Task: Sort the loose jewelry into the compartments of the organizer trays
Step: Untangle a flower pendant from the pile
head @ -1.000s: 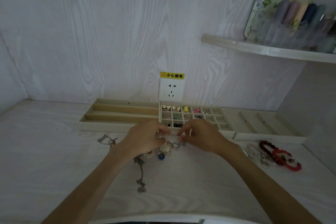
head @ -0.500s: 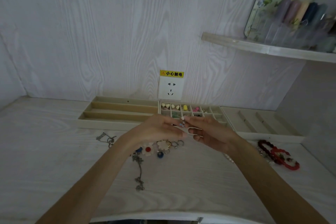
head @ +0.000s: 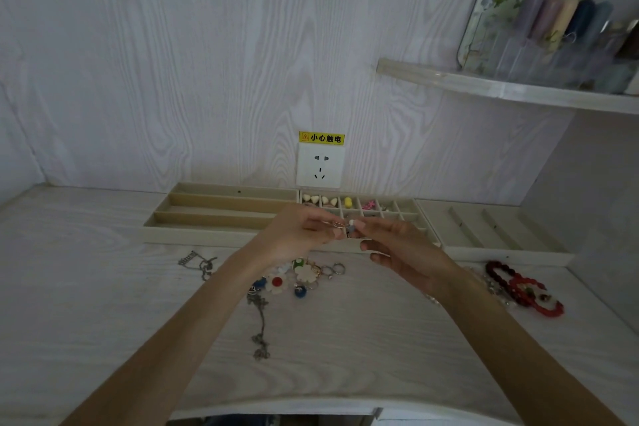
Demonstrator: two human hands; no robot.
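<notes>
Both hands raised and meeting fingertip to fingertip

The left hand [head: 297,235] reaches in from the lower left on a bare forearm, its thumb and forefinger pinched together at the tips. The right hand [head: 397,245] comes in from the lower right on a bare forearm, palm turned partly upward, thumb and forefinger pinched against the left's tips, the other fingers [head: 371,245] loosely curled beneath. Both wrists are held nearly level.
</notes>
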